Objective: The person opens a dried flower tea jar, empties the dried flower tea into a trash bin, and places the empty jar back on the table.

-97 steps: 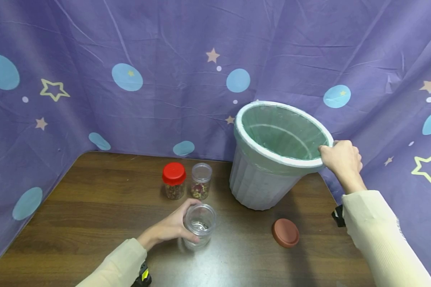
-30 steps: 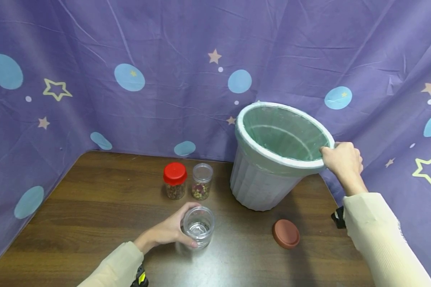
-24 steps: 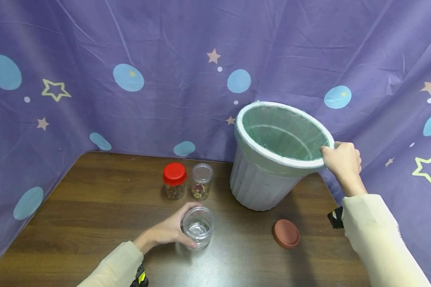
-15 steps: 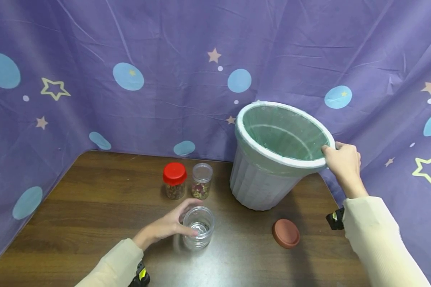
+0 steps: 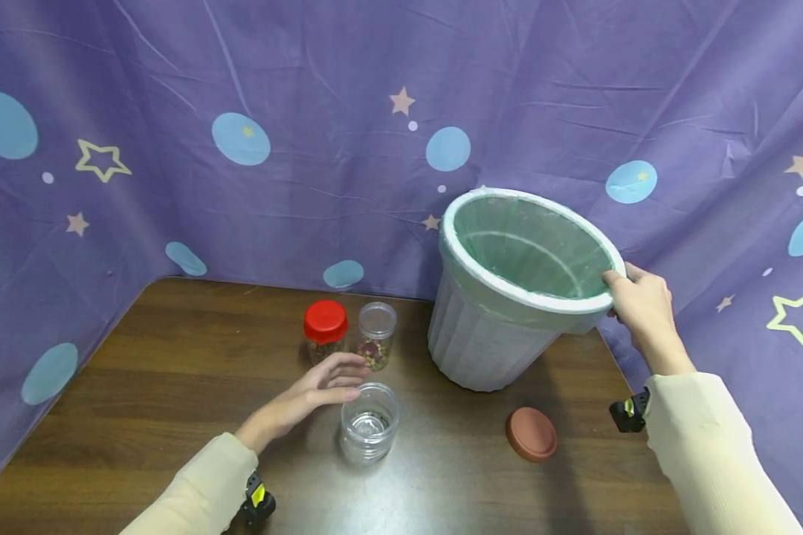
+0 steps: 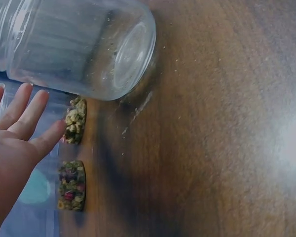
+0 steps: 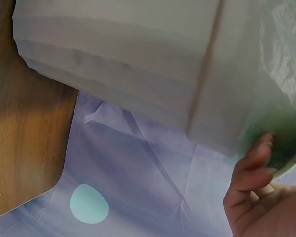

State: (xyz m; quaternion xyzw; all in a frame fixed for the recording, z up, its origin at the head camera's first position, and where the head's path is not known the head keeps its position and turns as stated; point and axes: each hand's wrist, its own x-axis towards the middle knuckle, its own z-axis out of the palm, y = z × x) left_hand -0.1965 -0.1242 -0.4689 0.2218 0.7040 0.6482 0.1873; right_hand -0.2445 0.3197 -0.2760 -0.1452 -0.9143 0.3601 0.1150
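Note:
In the head view my left hand (image 5: 311,390) hovers with fingers extended behind and left of a clear open jar (image 5: 369,425), which stands upright on the table. The left wrist view has the hand (image 6: 17,133) beside the jar (image 6: 84,47), its fingers apart and holding nothing. My right hand (image 5: 642,301) grips the near right rim of a ribbed trash can (image 5: 478,342), thumb over the rim and fingers below it. A green plastic bag lines the can. In the right wrist view curled fingers (image 7: 254,170) show at the rim.
Behind the clear jar stand a red-lidded jar (image 5: 325,323) and a clear-lidded jar (image 5: 377,327), both with dried bits inside. A reddish-brown lid (image 5: 531,435) lies in front of the can on the wooden table (image 5: 194,386). A purple curtain (image 5: 294,134) hangs behind.
My left hand has let go of the clear jar and moved up and back from it; the jar stays put. The right hand keeps its hold on the can, shifting slightly.

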